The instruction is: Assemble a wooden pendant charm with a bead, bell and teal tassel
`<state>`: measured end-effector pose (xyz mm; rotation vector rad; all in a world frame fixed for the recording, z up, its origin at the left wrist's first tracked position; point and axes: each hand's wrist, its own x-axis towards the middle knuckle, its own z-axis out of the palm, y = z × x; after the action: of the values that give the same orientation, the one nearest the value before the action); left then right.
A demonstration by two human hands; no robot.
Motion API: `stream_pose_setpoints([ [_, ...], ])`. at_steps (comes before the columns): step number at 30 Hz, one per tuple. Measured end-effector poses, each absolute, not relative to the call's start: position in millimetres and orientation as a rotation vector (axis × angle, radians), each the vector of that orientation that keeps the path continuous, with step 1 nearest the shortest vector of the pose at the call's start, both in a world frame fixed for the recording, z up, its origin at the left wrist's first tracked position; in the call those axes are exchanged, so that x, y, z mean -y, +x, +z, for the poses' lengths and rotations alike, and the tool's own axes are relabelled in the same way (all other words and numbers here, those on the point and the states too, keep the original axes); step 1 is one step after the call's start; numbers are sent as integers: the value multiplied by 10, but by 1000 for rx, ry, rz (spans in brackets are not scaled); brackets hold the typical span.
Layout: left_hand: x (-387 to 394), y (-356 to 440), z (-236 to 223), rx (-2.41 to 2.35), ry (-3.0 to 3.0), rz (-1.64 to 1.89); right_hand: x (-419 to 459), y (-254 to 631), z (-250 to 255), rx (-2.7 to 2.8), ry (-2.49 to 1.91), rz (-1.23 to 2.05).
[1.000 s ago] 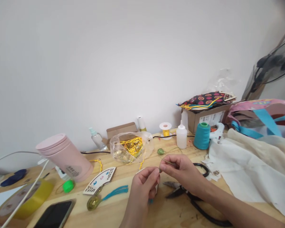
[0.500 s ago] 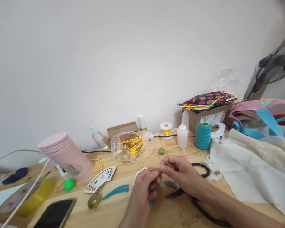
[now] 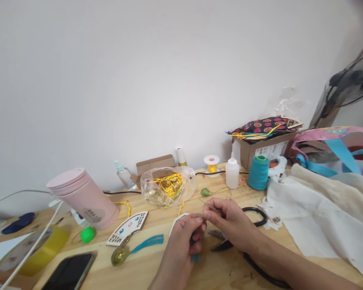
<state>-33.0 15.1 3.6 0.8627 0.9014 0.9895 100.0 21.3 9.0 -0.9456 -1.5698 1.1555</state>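
Thread (image 3: 207, 204), thin and green, is pinched in the right hand (image 3: 225, 217) above the table (image 3: 139, 276); the left hand (image 3: 186, 231), close against it, curls round a blue tassel (image 3: 195, 257) I only partly see. Black-handled scissors (image 3: 222, 244) lie beneath, a green thread ball (image 3: 205, 192) beyond.

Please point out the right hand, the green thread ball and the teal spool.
Right hand (image 3: 230, 220): head view, middle of the hand.
Green thread ball (image 3: 205, 192): head view, its middle.
Teal spool (image 3: 257, 175): head view, wound thread side.
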Motion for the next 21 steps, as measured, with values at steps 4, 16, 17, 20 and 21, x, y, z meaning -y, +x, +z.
stream_pose_setpoints([
  [4,-150,-324,36,-910,867,981,-219,1006,101,1572,-901,1202],
  [16,-147,-297,13,-925,907,1022,-197,928,80,1446,-917,1261],
  [17,-146,-297,12,-928,905,1025,-200,932,75,1437,-911,1268],
  [20,-143,-300,10,-932,896,1033,-213,951,73,1429,-893,1294],
  [21,-143,-302,9,-932,890,1039,-218,956,74,1429,-891,1302],
])
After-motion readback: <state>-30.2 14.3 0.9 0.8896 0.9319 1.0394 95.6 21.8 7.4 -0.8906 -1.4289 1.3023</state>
